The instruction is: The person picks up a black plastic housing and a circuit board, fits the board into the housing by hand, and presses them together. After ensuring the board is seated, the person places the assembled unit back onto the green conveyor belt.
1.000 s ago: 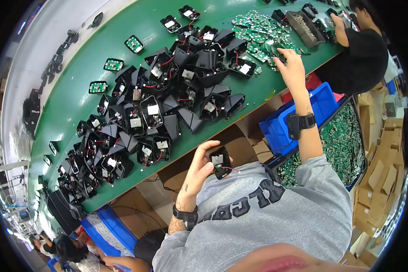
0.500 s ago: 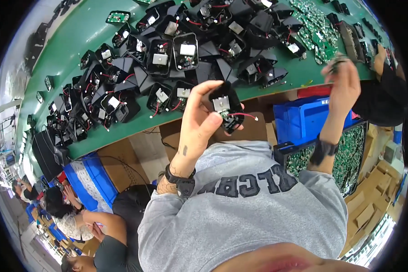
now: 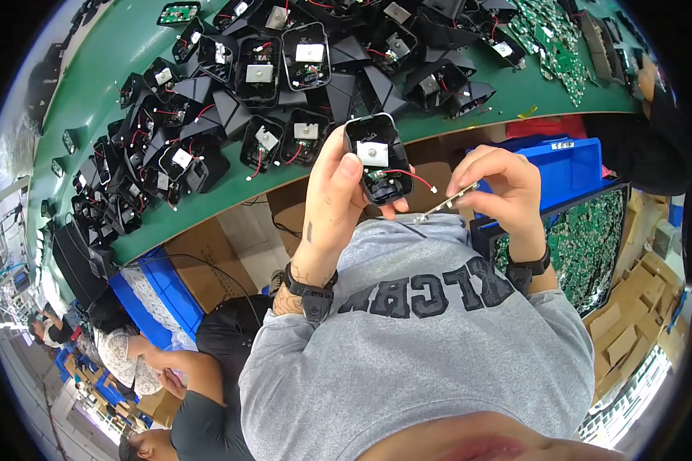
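My left hand (image 3: 334, 180) is closed around a black plastic housing (image 3: 377, 132), its open side facing up. Inside the housing are a silver metal plate with a screw and a bit of green board. A red wire (image 3: 413, 177) with a small white plug sticks out to the right. Between the thumb and fingers of my right hand (image 3: 507, 184) is a small circuit board (image 3: 447, 203), seen nearly edge-on and tilted. The board is just right of the housing, close to the white plug but apart from the housing.
Many similar black housings (image 3: 259, 73) crowd the green table (image 3: 231, 209). Loose green circuit boards (image 3: 553, 54) are heaped at the far right. A blue bin (image 3: 565, 165) and a black tray of boards (image 3: 584, 238) stand at my right. Other people sit at the left and right.
My right hand has come from the pile side at the right toward the housing, bringing the circuit board. The housing has been turned slightly and raised a little in my left hand.
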The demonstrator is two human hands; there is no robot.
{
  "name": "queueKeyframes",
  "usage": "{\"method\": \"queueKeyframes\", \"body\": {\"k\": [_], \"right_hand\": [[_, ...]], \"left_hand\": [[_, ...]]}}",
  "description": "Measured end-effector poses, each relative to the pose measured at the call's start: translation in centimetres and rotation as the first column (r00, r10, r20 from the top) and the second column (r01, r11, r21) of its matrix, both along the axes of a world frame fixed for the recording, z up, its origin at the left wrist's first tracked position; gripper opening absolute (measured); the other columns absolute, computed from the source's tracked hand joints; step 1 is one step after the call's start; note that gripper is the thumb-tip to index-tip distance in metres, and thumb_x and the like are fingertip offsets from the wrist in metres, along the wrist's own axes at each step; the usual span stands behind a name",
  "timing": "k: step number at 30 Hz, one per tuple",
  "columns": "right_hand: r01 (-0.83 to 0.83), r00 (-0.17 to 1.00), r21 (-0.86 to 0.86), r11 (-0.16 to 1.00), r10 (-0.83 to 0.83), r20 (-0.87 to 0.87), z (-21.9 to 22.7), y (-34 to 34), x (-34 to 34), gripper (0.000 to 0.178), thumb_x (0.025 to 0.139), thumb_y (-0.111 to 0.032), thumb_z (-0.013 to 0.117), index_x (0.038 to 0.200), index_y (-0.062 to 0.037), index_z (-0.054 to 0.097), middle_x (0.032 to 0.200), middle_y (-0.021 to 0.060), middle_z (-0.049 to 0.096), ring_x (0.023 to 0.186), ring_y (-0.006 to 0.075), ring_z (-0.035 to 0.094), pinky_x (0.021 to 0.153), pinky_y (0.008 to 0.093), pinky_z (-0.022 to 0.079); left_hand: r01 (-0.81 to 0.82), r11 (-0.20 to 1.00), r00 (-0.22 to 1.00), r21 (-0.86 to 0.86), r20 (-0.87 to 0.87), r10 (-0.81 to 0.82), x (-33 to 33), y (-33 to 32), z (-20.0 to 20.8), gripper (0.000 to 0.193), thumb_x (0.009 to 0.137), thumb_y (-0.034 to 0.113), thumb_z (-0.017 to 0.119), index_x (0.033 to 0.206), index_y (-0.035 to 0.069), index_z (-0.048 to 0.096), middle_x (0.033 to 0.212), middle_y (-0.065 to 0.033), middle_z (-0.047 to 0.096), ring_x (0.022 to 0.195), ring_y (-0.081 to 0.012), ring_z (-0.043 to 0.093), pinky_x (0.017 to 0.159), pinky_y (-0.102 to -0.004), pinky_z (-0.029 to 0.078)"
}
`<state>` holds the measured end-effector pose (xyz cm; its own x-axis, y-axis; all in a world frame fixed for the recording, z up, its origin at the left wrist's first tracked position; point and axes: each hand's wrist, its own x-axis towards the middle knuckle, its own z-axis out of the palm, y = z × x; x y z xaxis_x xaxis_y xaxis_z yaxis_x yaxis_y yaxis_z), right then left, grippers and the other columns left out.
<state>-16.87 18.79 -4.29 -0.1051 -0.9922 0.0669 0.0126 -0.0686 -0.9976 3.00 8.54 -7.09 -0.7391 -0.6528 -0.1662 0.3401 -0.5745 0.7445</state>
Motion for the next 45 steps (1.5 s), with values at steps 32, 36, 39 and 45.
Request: {"method": "queueKeyframes", "body": {"k": [32, 36, 39, 45], "right_hand": [[-0.032, 0.813, -0.399, 0.916, -0.208, -0.544, -1.8, -1.7, 0.9, 0.032, 0.065, -0.004, 0.076, 0.096, -0.0012, 0.067, 0.094, 0.0123, 0.064, 0.087, 0.0253, 0.059, 0.073, 0.0341, 0.047], [0.047, 0.858, -0.355, 0.934, -0.22, -0.465, -2.3, -1.7, 1.7, 0.028, 0.064, 0.005, 0.074, 0.091, -0.0009, 0.068, 0.088, 0.0101, 0.063, 0.083, 0.0232, 0.058, 0.069, 0.0319, 0.047], [0.111, 0.865, -0.369, 0.923, -0.272, -0.421, -2.2, -2.0, 2.7, 0.025, 0.066, 0.006, 0.073, 0.09, -0.0003, 0.069, 0.085, 0.0088, 0.063, 0.081, 0.0222, 0.058, 0.067, 0.0296, 0.046], [0.169, 0.781, -0.332, 0.928, -0.332, -0.529, -1.7, -3.1, 3.6, 0.024, 0.064, 0.006, 0.074, 0.087, -0.0007, 0.07, 0.083, 0.0073, 0.062, 0.079, 0.0214, 0.058, 0.07, 0.0293, 0.045]], "left_hand": [[0.057, 0.997, 0.996, 0.048, 0.06, -0.06, -0.6, 0.5, -0.2, 0.065, 0.082, -0.002, 0.061, 0.135, 0.01, 0.027, 0.087, -0.0102, 0.059, 0.062, -0.0139, 0.061, 0.051, -0.0261, 0.053], [0.007, 1.0, 0.996, -0.004, 0.09, -0.007, -0.8, 0.7, -0.3, 0.064, 0.081, -0.002, 0.063, 0.134, 0.01, 0.029, 0.101, -0.0124, 0.055, 0.063, -0.0136, 0.061, 0.053, -0.0258, 0.054], [-0.02, 0.994, 0.983, -0.109, 0.182, 0.04, -0.9, 1.0, -0.5, 0.063, 0.077, -0.003, 0.063, 0.132, 0.01, 0.034, 0.115, -0.0112, 0.05, 0.069, -0.0124, 0.061, 0.058, -0.0241, 0.054], [-0.071, 0.908, 0.945, -0.412, 0.263, 0.193, -0.9, 0.6, -1.4, 0.066, 0.074, -0.005, 0.065, 0.131, 0.007, 0.036, 0.113, -0.0085, 0.05, 0.095, -0.0119, 0.055, 0.072, -0.0233, 0.052]]}}
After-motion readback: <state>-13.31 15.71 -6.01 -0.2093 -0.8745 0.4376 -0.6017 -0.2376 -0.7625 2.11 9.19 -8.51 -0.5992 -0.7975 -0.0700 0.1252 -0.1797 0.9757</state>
